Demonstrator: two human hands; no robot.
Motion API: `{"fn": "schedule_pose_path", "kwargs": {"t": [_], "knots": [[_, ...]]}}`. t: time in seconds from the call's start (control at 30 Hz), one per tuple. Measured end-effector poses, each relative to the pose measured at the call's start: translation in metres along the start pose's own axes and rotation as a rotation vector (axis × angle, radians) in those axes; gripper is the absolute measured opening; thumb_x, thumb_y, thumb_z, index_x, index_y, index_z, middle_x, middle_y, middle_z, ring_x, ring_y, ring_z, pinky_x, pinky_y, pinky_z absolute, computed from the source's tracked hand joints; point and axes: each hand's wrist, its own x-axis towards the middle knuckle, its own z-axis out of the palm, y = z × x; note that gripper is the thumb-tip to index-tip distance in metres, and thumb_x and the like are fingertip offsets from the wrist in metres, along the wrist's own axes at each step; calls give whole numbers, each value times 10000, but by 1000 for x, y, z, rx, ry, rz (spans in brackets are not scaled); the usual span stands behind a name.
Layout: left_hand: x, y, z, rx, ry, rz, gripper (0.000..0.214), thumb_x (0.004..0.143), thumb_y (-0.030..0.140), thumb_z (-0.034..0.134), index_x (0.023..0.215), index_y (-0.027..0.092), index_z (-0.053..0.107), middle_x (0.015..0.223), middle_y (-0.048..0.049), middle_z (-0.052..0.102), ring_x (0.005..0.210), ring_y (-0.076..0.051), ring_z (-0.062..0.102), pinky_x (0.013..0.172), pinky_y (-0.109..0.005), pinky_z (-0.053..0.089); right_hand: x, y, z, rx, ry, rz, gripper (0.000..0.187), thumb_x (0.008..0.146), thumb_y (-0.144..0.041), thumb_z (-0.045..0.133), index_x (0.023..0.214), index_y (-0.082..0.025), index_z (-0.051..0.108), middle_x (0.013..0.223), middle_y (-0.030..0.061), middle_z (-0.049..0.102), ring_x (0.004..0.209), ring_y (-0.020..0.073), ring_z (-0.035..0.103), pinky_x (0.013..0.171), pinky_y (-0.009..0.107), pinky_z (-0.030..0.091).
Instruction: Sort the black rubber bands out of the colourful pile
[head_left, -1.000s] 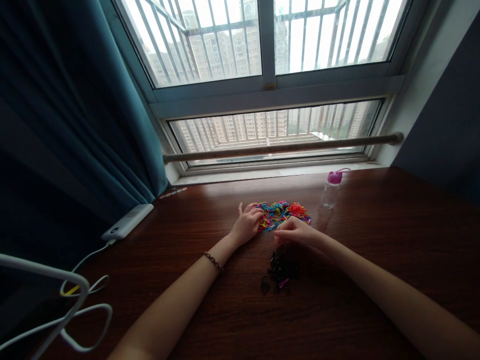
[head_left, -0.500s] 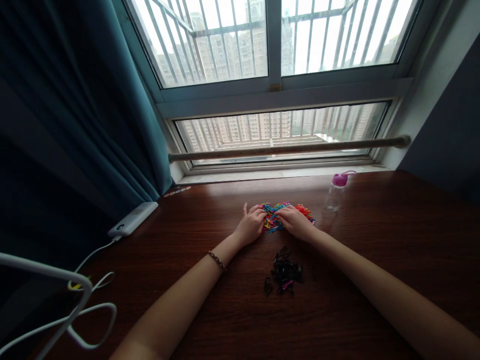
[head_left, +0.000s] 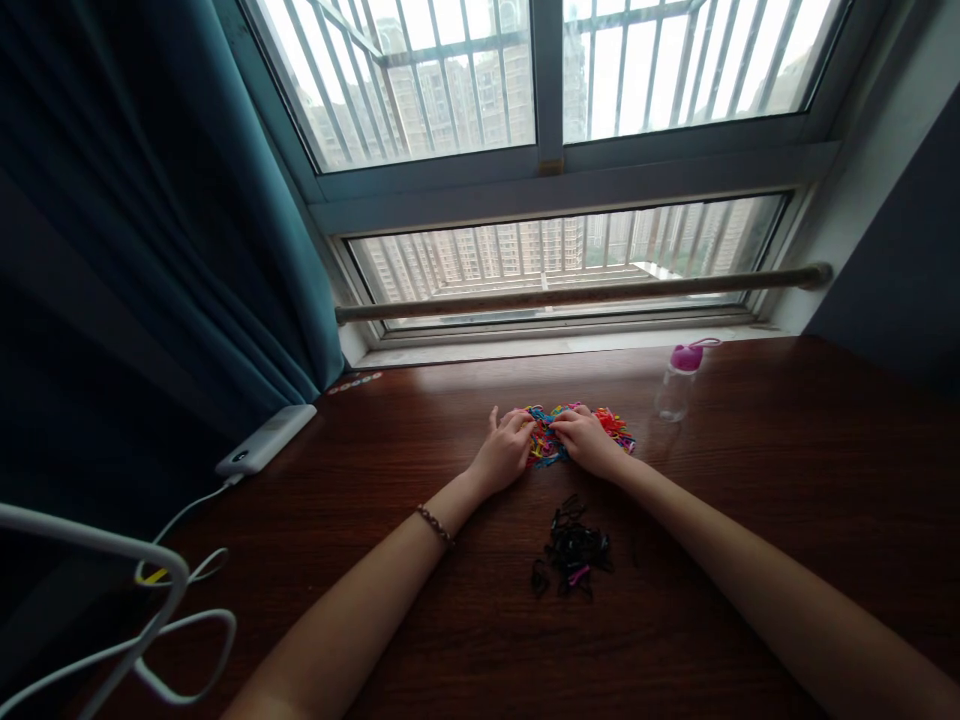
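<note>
A heap of thin, brightly coloured rubber bands (head_left: 547,447) lies on the brown table. My left hand (head_left: 501,450) is at the heap's left edge, its fingers bent into the bands and one finger sticking up. From the right, my right hand (head_left: 589,443) reaches over the middle of the heap with its fingertips pinched on some bands. The exact bands in each grip are too small to make out. Nearer to me, between my forearms, sits a pile of black rubber bands (head_left: 577,548) with a pink one (head_left: 579,576) among them.
A clear bottle with a pink lid (head_left: 675,392) stands to the right of the heap. At the left are a white power strip (head_left: 266,440), its cord and a white bent tube (head_left: 161,560). A blue curtain (head_left: 247,250) hangs beside the barred window.
The camera view has shifted slightly. Both hands stay at the coloured heap with only small finger movements; the black pile and bottle have not visibly moved on the table.
</note>
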Motion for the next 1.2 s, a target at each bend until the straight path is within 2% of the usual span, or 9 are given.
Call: {"fn": "schedule_pose_path", "kwargs": {"t": [0.1,0.23,0.4,0.6,0.77,0.9,1.07,1.13,1.2], "knots": [[1,-3,2,-86,116,-40,301,807,130,416,1081,149,538,1105,-115,538,1068,-224,472,1015,-476,249,0,1,0,-5,1,12,269,849,-213,421,925,-200,679,946,57,641,905,207,443,834,322,361],[2,-7,2,-261,269,-95,212,799,139,464,987,154,560,1008,-90,564,957,-183,535,869,-338,440,-2,-3,-1,-24,-29,25,270,855,-238,414,945,-217,668,1024,26,630,915,215,429,855,340,347],[3,-9,0,-333,326,-156,77,788,150,504,793,176,577,829,-35,608,812,-158,581,763,-297,481,-3,-7,-5,-33,-63,21,278,857,-212,400,891,-198,675,1053,25,625,934,214,443,868,333,346],[2,-7,-1,-422,339,-212,102,797,206,518,855,179,597,831,-22,652,743,-137,604,711,-267,490,0,-7,-10,0,36,46,264,830,-167,419,851,-170,682,968,83,648,929,203,518,839,309,379],[2,11,-9,-569,274,-146,126,775,215,553,882,163,594,795,-35,656,709,-136,607,687,-256,486,5,3,-13,278,202,320,167,748,-230,534,751,-175,692,746,47,688,686,173,609,673,273,445],[-4,40,-20,-694,97,65,108,762,172,532,840,136,597,765,-58,645,706,-139,601,670,-242,479,5,10,-16,481,316,465,135,640,-263,629,720,-165,675,695,40,679,653,173,617,619,268,467],[-14,64,-24,-690,-135,333,146,735,141,501,834,134,608,722,-58,628,623,-119,558,571,-206,444,6,4,-20,713,332,543,166,595,-289,663,680,-150,632,611,36,642,586,166,602,547,268,472],[-15,64,-22,-666,-157,355,166,733,143,500,856,132,611,714,-58,624,599,-115,544,553,-203,434,7,0,-21,890,310,584,197,582,-298,679,696,-148,620,599,31,636,568,157,600,536,264,476],[-15,59,-19,-628,-121,322,165,741,154,502,858,133,615,688,-51,617,577,-112,533,554,-208,431,7,-2,-23,1051,293,620,211,574,-301,692,700,-148,618,611,28,636,565,142,596,534,249,476]]}}
